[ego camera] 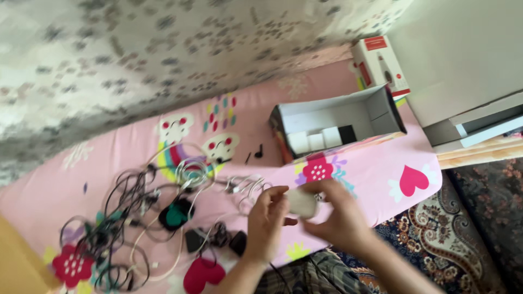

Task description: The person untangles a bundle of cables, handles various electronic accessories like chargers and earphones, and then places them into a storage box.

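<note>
My left hand (267, 220) and my right hand (335, 212) meet over the pink patterned mat (381, 163), both gripping a small white charger block (301, 202) held between their fingers. A white cable (245, 188) lies coiled just left of my left hand and may run to the block; blur hides the link. Below my left hand sit two small black adapters (194, 239).
A tangle of black and white cables (120, 218) and a green-and-black round item (176, 215) lie left. An open cardboard box (338, 128) with small white boxes stands beyond my hands. A red-and-white carton (378, 65), grey furniture (463, 60) and a dark rug (463, 239) are at right.
</note>
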